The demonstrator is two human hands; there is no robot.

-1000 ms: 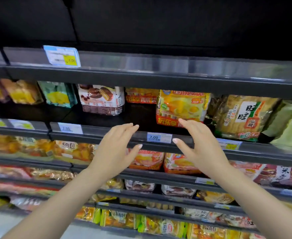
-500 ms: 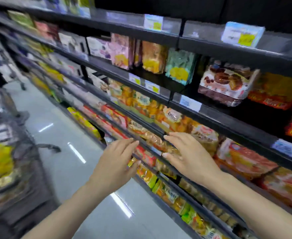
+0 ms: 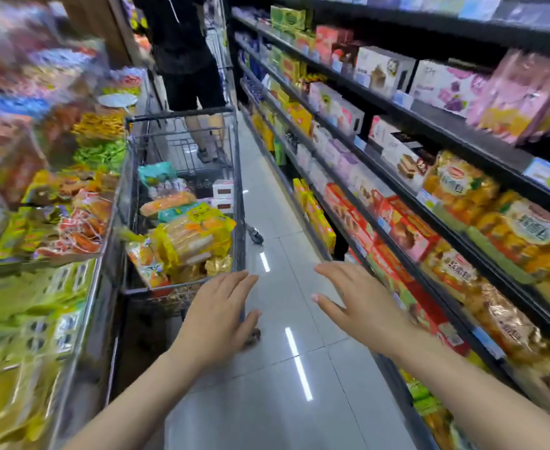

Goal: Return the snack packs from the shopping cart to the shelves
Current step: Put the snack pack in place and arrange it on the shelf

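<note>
The wire shopping cart [image 3: 238, 190] stands in the aisle ahead of me, holding several snack packs. A big yellow pack of wafers [image 3: 192, 238] lies on top near the cart's near end. My left hand [image 3: 217, 315] hovers with straight fingers just in front of the cart's near right corner, holding nothing. My right hand [image 3: 361, 306] is spread open over the floor, between the cart and the dark shelves [image 3: 442, 131] on the right. Those shelves carry boxes and bags of snacks.
A person in dark shorts [image 3: 191, 76] stands beyond the cart's far end. On the left a display rack [image 3: 82, 313] full of bagged snacks presses close to the cart. Grey tiled floor [image 3: 280, 401] runs between cart and right shelves.
My view has swung left from the shelf face to down the aisle, bringing the cart into sight. Both hands have come away from the shelf and dropped toward the cart, still empty.
</note>
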